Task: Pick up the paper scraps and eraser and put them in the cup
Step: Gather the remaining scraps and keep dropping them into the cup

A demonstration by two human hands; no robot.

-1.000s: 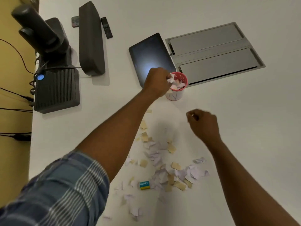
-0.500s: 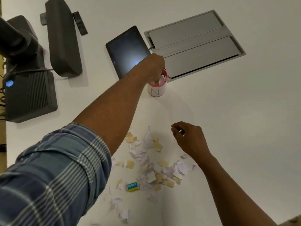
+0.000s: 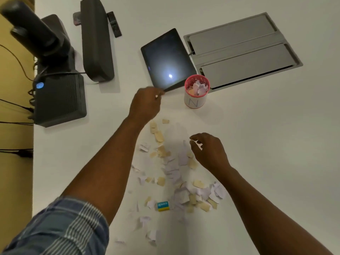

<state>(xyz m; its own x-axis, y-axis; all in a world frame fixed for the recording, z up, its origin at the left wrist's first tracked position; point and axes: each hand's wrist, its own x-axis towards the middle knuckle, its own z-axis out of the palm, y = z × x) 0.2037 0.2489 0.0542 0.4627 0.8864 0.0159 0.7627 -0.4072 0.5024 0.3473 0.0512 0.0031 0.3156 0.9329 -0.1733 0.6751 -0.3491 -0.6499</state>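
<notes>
A white cup with a pink rim and a letter N stands on the white table, partly filled with paper scraps. My left hand hovers just left of the cup, fingers curled together, and I see nothing in it. My right hand is low over the far edge of the pile of white and tan paper scraps, its fingertips pinched on a small white scrap. A blue and yellow eraser lies among the scraps near me, untouched.
A dark tablet lies right behind the cup, beside a grey metal hatch set into the table. At the left stand a black box with a blue light, a dark speaker bar and cables along the table's left edge.
My left hand has come out of the cup and drawn back to its left, leaving scraps inside. My right hand has dropped toward the scrap pile and pinched a white piece.
</notes>
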